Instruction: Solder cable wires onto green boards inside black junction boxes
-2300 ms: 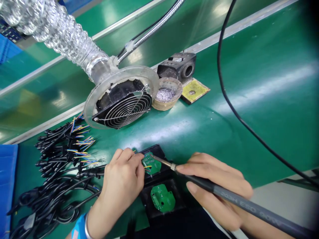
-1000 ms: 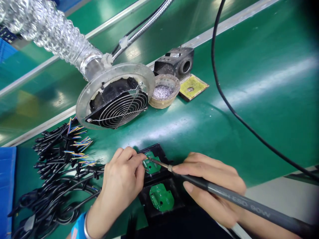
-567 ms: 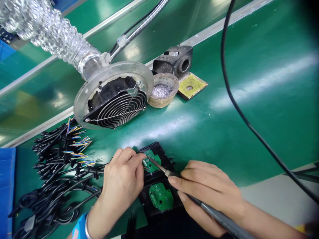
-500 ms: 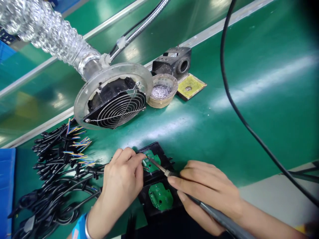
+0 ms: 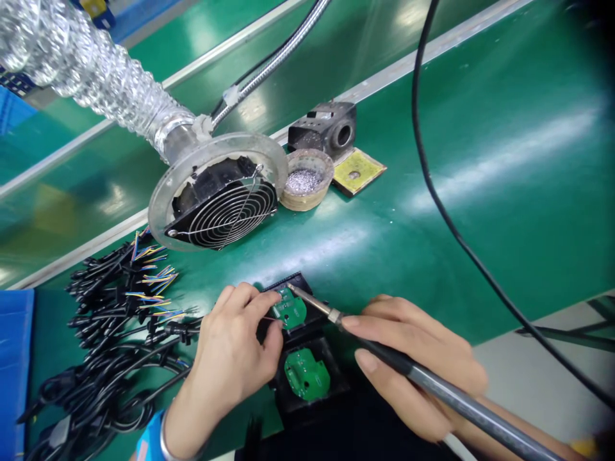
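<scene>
Held like a pen, the soldering iron (image 5: 379, 352) is in my right hand (image 5: 418, 358). Its tip is at the top edge of the upper green circuit board (image 5: 293, 312), which sits in a black plastic housing (image 5: 314, 307). My left hand (image 5: 235, 339) is curled at this board's left side, index fingertip at its edge and thumb below. A thin reddish wire shows between finger and thumb, and a black cable (image 5: 185, 330) runs under the hand; the grip itself is partly hidden. Just below lies a second green board (image 5: 307, 374) in a black housing (image 5: 339, 378).
A fume extractor fan (image 5: 225, 211) on a foil duct (image 5: 96, 77) hangs above the green bench. Behind it are a solder bowl (image 5: 305, 182), an iron stand (image 5: 331, 128) and a yellow sponge (image 5: 358, 171). Bundled black cables (image 5: 110, 320) lie left; a black cord (image 5: 446, 218) hangs right.
The soldering iron has drawn back slightly right, its tip now near the board's top edge. My left index finger and thumb have parted a little. The view has shifted slightly.
</scene>
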Demonstrator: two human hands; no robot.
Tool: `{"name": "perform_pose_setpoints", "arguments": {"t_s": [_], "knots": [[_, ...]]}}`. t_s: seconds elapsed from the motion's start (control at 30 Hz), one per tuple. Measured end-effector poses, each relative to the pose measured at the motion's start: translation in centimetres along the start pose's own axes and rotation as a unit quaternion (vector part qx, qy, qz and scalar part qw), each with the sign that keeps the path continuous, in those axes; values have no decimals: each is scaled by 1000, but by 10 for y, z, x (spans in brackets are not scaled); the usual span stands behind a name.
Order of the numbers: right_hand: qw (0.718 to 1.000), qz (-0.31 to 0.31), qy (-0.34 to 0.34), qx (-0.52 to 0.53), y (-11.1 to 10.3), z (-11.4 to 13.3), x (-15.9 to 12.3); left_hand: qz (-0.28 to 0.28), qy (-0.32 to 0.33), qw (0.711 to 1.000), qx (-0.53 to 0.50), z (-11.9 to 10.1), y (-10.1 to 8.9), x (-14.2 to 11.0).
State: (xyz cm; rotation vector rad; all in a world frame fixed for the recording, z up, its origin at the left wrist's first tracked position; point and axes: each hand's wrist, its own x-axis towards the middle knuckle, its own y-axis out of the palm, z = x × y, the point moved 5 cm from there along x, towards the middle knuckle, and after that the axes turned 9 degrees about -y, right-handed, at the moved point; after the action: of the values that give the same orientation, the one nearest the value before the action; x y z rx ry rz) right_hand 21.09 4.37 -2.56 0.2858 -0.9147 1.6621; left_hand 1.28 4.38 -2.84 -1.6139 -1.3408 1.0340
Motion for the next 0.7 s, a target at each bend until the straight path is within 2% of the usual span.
{"name": "perform_pose_setpoints", "arguments": {"t_s": [0.27,0.47,0.7], "knots": [[999,-29,-2,22,-1,-2,2,12,28,1000,6,-5,2,1],[999,-41,2,24,-8,-4,4,-54,-42,997,36,-13,3,6],[997,-14,26,72,-7,-8,0,-74,-28,996,51,-19,8,3]]}}
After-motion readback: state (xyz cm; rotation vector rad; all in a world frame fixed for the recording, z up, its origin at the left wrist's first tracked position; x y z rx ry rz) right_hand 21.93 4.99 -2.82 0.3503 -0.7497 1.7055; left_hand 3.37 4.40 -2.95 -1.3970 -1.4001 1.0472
